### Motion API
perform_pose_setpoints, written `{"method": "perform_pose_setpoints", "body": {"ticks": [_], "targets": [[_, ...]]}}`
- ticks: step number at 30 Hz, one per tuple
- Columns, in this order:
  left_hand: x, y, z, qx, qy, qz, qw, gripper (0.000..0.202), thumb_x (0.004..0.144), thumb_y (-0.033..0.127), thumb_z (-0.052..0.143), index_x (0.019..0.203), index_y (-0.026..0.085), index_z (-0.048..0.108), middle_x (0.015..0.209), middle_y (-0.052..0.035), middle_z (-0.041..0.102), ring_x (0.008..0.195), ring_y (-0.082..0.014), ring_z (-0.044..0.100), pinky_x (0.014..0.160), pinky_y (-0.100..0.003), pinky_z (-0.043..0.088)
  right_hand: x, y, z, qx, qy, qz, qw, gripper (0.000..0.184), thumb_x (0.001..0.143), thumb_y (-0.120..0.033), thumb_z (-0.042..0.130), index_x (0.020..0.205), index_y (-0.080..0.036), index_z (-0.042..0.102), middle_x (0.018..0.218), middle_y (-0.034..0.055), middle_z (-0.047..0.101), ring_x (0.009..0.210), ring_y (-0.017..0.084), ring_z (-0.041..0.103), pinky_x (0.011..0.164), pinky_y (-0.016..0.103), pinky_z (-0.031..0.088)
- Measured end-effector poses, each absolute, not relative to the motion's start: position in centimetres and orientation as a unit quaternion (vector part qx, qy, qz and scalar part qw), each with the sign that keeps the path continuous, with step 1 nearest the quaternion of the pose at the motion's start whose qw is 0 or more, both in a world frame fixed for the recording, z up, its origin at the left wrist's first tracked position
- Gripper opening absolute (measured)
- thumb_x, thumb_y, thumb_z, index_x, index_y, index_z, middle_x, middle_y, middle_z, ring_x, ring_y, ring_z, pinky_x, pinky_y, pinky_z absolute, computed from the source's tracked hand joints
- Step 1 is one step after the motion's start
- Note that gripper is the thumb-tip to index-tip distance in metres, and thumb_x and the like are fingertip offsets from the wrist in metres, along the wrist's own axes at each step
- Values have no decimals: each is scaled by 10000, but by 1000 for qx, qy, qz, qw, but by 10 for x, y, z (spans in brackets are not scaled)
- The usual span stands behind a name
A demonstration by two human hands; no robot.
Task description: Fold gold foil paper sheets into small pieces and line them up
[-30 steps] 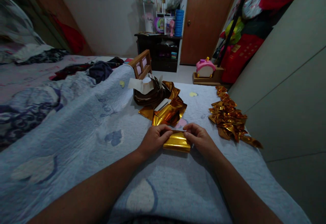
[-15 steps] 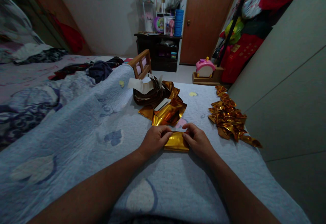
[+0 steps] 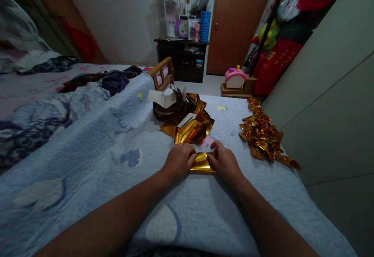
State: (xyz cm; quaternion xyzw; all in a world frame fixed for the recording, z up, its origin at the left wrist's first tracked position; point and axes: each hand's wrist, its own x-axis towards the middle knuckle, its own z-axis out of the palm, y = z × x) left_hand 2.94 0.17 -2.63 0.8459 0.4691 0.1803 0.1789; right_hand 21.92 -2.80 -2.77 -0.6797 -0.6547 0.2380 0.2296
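Foil (image 3: pixel 202 163) between hands (image 3: pixel 179 161) (image 3: pixel 228 163), cabinet (image 3: pixel 189 74) contents (image 3: pixel 199 63) unclear

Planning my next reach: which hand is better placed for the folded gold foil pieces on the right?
Likely the right hand: it is nearer the folded gold foil pieces than the left hand, though both are on the gold foil sheet.

Shiny gold foil paper (image 3: pixel 201 164), folded into a narrow band, lying crosswise on the pale-blue quilt (image 3: pixel 201 214).
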Motion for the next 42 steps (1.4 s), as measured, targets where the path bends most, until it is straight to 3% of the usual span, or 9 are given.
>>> {"method": "perform_pose_setpoints", "body": {"ticks": [6,11,14,18,23,28,33,37,42], "targets": [[28,3,-33,843,468,192,184,8,899,185,623,903,183,629,885,-44,683,852,-225,621,801,-350,446,215,-28,-29,-693,-663,182,217,88,823,-162,587,890,-209,555,738,16,628,655,171,512,614,271,278],[30,4,-33,854,445,229,143,112,871,118,617,956,178,659,1040,-89,632,1007,-256,567,882,-374,455,216,-30,-34,-676,-685,144,231,71,822,-157,573,802,-213,534,803,29,607,703,173,506,630,278,301],[31,8,-35,883,392,212,150,131,900,115,584,854,179,687,944,-72,638,922,-226,562,821,-343,454,217,-30,-39,-666,-692,109,256,99,817,-127,538,869,-210,550,888,38,594,756,181,520,655,280,343],[30,12,-40,906,335,185,182,205,941,141,551,822,178,714,831,-49,637,793,-180,557,721,-295,439,217,-27,-41,-623,-736,115,239,144,838,-76,510,808,-202,571,883,48,598,836,195,535,720,288,383],[28,12,-36,907,326,169,208,177,944,142,540,897,163,709,904,-61,651,870,-187,596,789,-291,465,217,-25,-36,-586,-774,143,194,219,889,-52,485,798,-181,636,881,65,625,846,196,539,750,297,387],[26,7,-22,905,320,152,234,115,937,246,595,966,174,679,990,-65,637,952,-211,581,866,-324,458,216,-28,-33,-571,-789,126,188,143,893,-94,536,850,-174,648,903,69,623,869,203,538,781,308,386],[25,3,-18,902,335,134,238,141,892,291,658,967,177,625,1004,-62,609,946,-222,558,846,-340,449,213,-35,-29,-582,-790,98,164,20,890,-200,612,881,-182,617,940,75,612,864,220,515,776,337,368],[24,2,-20,908,329,125,226,266,859,364,715,1016,180,605,1043,-70,601,981,-239,552,872,-354,448,208,-42,-26,-598,-787,71,137,114,887,-294,646,914,-191,605,989,93,608,896,249,505,774,359,358],[21,2,-22,910,322,117,232,317,822,308,751,1066,172,602,1078,-75,590,1025,-247,542,912,-361,452,205,-47,-26,-598,-790,51,125,255,864,-398,677,984,-183,608,1020,99,598,958,280,501,815,386,353]]}}
